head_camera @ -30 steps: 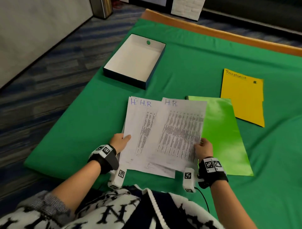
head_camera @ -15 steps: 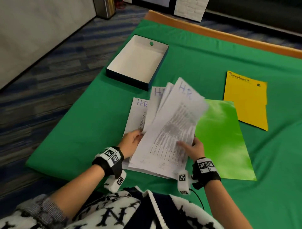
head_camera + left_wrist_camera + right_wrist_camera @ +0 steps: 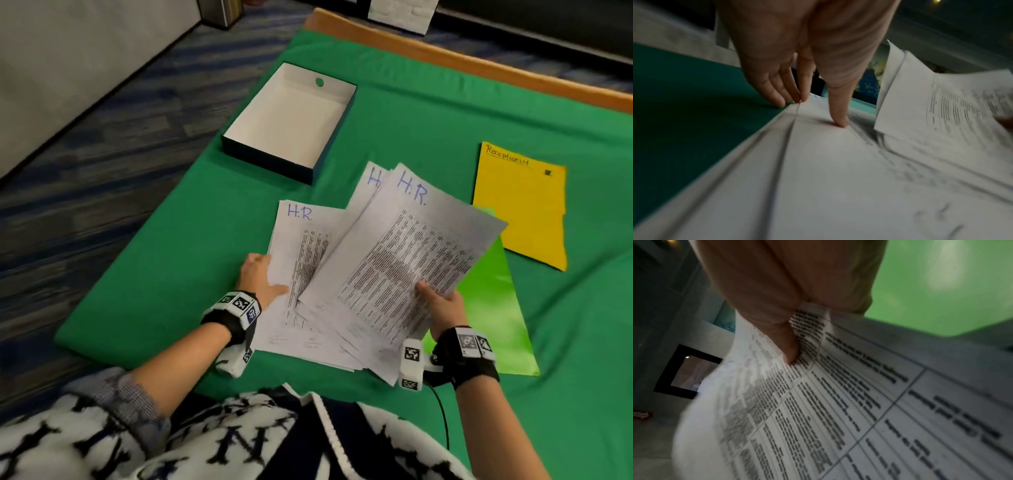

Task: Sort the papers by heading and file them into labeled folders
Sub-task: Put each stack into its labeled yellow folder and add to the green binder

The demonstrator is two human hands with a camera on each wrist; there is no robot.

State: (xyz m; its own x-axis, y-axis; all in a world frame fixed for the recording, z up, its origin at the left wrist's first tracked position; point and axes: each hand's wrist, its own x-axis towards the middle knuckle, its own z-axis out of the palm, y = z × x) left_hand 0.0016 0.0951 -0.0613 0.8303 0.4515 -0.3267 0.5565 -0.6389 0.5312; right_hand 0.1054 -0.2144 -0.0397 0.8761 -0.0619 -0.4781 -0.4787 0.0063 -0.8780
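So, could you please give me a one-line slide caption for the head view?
Right hand lifts H.R. sheets above the light green folder while left hand steadies the remaining pile.

My left hand (image 3: 259, 279) lies low and nearly flat, fingers (image 3: 777, 95) straight and close together with their tips down, thumb (image 3: 839, 113) stretched out apart from them and pressing down at its tip. My right hand (image 3: 442, 306) is raised a little higher, thumb (image 3: 786, 344) on top and the other fingers curled out of sight underneath, pinching what it holds. Both forearms are bare and reach forward from my body, each with a black band carrying white marker blocks strapped at the wrist.
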